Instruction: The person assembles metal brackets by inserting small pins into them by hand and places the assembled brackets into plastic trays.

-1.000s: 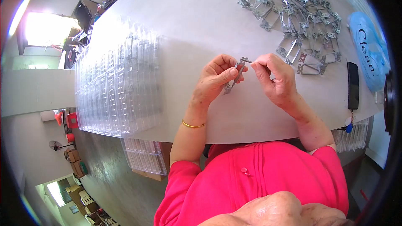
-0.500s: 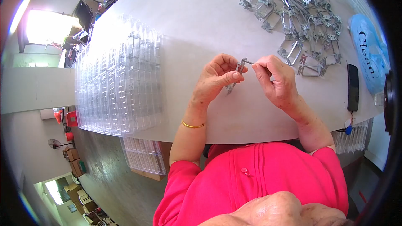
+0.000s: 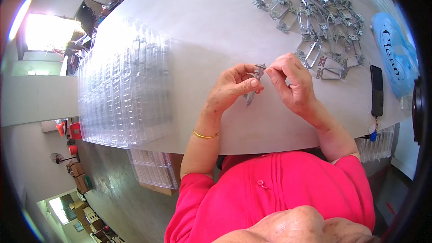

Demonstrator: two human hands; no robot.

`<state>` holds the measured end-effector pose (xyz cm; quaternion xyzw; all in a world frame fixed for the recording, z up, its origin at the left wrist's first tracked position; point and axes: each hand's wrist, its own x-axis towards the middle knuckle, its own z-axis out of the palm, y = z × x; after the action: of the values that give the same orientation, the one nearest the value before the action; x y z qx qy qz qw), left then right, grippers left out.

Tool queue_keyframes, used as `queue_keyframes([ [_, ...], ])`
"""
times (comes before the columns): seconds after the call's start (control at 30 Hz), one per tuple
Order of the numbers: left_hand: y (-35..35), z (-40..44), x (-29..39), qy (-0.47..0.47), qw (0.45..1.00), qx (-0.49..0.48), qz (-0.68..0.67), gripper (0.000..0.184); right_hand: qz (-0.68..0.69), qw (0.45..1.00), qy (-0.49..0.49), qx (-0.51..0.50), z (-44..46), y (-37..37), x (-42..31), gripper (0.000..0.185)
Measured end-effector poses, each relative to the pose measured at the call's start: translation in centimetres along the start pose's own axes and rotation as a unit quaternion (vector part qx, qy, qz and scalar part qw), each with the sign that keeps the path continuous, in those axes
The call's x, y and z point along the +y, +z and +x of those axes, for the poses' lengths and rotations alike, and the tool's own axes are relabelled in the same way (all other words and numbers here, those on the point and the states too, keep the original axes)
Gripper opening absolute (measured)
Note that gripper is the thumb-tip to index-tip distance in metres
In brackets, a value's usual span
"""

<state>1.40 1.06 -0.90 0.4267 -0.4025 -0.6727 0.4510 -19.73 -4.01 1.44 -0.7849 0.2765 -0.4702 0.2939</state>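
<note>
Above the white table [image 3: 211,27], my left hand [image 3: 230,87] pinches a small grey metal bracket [image 3: 249,98] between thumb and fingers. The bracket's lower end hangs below the thumb, and its upper end sticks out toward the right. Closed in a pinch, my right hand [image 3: 294,83] has its fingertips at that upper end, where a short bit of rod shows. The fingers hide part of the bracket. Beyond my right hand lies a heap of similar metal brackets [image 3: 333,22], with rods and rectangular frames tangled together.
Stacked clear plastic trays [image 3: 123,90] cover the table's left side. At the right lie a black phone [image 3: 377,91] and a blue plastic bag [image 3: 391,54] printed "Clean". More clear trays [image 3: 153,166] stand below the table's near edge, on a cardboard box.
The rod that spanned the gap between my hands now shows only as a short end. My right fingertips have come nearer the bracket, and the bracket has turned slightly.
</note>
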Motion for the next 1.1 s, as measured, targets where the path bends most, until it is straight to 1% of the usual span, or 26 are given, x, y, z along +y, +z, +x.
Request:
queue_keyframes([
  [0.17,0.7,-0.2,1.2,-0.005,1.000,0.006,0.002,0.039,0.007,1.000,0.021,-0.001,0.1,0.0,-0.2,0.008],
  [0.27,1.0,-0.5,1.3,0.005,0.999,-0.015,0.030,0.044,0.007,1.000,0.030,0.005,0.2,-0.2,-0.2,0.007],
  [0.33,0.8,-0.3,0.9,0.007,0.999,-0.009,0.037,0.043,-0.011,0.998,0.067,0.002,0.2,-0.5,-0.3,0.009],
  [0.37,0.8,-0.3,0.7,0.010,0.999,-0.002,0.044,0.041,-0.011,0.998,0.067,0.002,0.2,-0.5,-0.2,0.009],
  [0.43,0.8,-0.3,0.7,0.017,0.999,0.005,0.044,0.041,-0.022,0.997,0.069,0.000,0.2,-0.4,0.1,0.023],
  [0.47,0.9,-0.3,0.7,0.024,0.999,0.010,0.044,0.041,-0.022,0.997,0.069,0.001,0.1,-0.4,0.1,0.023],
  [0.53,0.9,-0.1,0.4,0.024,0.999,0.019,0.045,0.041,0.048,0.983,0.177,-0.024,-0.2,-0.2,0.1,0.041],
  [0.57,0.9,0.0,0.3,0.024,0.998,0.030,0.045,0.042,0.048,0.983,0.177,-0.025,-0.2,-0.3,-0.1,0.041],
  [0.63,1.1,-0.2,0.6,0.015,0.998,0.033,0.057,0.042,0.141,0.935,0.314,-0.086,-0.1,-0.5,-0.5,0.050],
  [0.67,1.2,-0.2,0.7,0.005,0.997,0.036,0.068,0.042,0.140,0.935,0.314,-0.086,-0.1,-0.5,-0.4,0.050],
  [0.73,1.2,-0.3,1.1,-0.003,0.996,0.037,0.080,0.041,0.160,0.922,0.338,-0.097,-0.1,-0.5,0.0,0.044],
  [0.77,1.2,-0.4,1.2,-0.011,0.995,0.038,0.093,0.039,0.160,0.923,0.338,-0.097,-0.2,-0.4,0.3,0.044],
  [0.83,1.2,-0.4,1.0,-0.012,0.995,0.042,0.094,0.038,0.101,0.960,0.254,-0.051,-0.3,-0.1,0.8,0.033],
  [0.87,1.3,-0.4,0.9,-0.013,0.994,0.045,0.096,0.037,0.101,0.960,0.255,-0.051,-0.1,-0.1,0.7,0.033],
  [0.93,1.6,-0.5,1.0,-0.003,0.992,0.056,0.116,0.037,0.062,0.978,0.199,-0.017,0.3,-0.1,0.3,0.021],
  [0.97,1.7,-0.4,1.2,0.007,0.988,0.067,0.137,0.037,0.062,0.978,0.200,-0.016,0.3,-0.2,0.5,0.021],
  [1.03,1.9,-0.4,1.5,0.009,0.986,0.070,0.151,0.036,0.025,0.993,0.112,-0.026,0.4,-0.5,1.1,0.015],
  [1.1,2.0,-0.5,1.4,0.011,0.984,0.073,0.164,0.035,0.018,0.993,0.112,-0.026,0.5,-0.5,0.8,0.012],
])
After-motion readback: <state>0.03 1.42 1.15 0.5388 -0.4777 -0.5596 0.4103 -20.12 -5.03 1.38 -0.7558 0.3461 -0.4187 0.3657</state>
